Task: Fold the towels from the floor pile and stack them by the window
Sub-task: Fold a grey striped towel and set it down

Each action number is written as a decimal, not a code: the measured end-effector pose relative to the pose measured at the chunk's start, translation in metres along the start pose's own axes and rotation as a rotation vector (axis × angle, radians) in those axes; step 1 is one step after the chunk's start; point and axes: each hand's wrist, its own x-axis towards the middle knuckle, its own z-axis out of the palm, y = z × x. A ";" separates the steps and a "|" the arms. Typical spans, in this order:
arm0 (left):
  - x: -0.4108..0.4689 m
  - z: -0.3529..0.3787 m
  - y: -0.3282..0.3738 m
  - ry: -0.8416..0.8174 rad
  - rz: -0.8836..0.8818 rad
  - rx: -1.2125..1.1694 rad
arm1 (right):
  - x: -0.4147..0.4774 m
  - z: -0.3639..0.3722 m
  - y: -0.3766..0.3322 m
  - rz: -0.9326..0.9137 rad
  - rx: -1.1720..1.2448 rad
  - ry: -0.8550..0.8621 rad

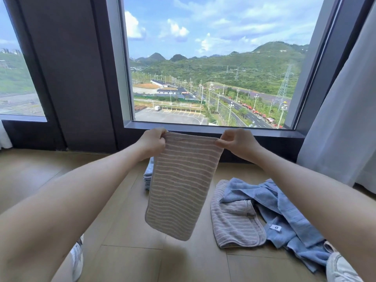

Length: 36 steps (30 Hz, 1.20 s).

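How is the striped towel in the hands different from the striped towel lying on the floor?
The held towel hangs flat, pinched at its top corners by the left hand and right hand; the floor towel lies rumpled, partly under a blue towel. The held towel looks beige-brown, the floor towel grey. Both have pale stripes.

The beige striped terry towel [183, 180] hangs between the left hand [152, 144] and the right hand [238, 145], before the large glass window [213, 58]. Behind it, on the pale wooden floor [122, 261], sits a stack of folded blue towels [148, 171]; a loose pile of blue and striped towels [274, 200] lies to the right.
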 end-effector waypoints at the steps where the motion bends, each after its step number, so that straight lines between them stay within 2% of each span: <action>1: 0.000 0.001 0.002 0.012 0.006 0.020 | 0.001 -0.001 -0.002 -0.009 0.016 0.056; 4: 0.000 0.004 0.009 0.015 0.013 0.059 | 0.003 -0.002 -0.007 -0.009 0.097 0.160; 11: -0.001 0.004 0.009 -0.051 -0.082 -0.006 | 0.000 0.004 -0.017 -0.006 0.355 0.155; 15: -0.007 0.010 0.026 -0.149 0.043 -0.111 | 0.000 0.011 -0.030 -0.022 0.385 0.145; 18: -0.011 0.020 0.040 -0.123 0.145 -0.119 | -0.001 0.018 -0.039 -0.020 0.398 0.129; 24: -0.015 0.022 0.049 -0.086 0.218 -0.242 | -0.003 0.021 -0.042 0.049 0.537 0.120; 27: -0.014 0.020 0.051 -0.090 0.196 -0.321 | -0.008 0.020 -0.035 0.091 0.598 -0.033; 31: -0.008 0.018 0.053 -0.057 0.092 -0.469 | -0.019 0.020 -0.027 0.151 0.404 -0.467; 33: -0.008 0.016 0.056 -0.044 0.055 -0.536 | -0.022 0.025 -0.025 0.169 0.339 -0.521; 36: -0.006 0.012 0.051 0.013 0.009 -0.449 | -0.018 0.026 -0.023 0.174 0.296 -0.427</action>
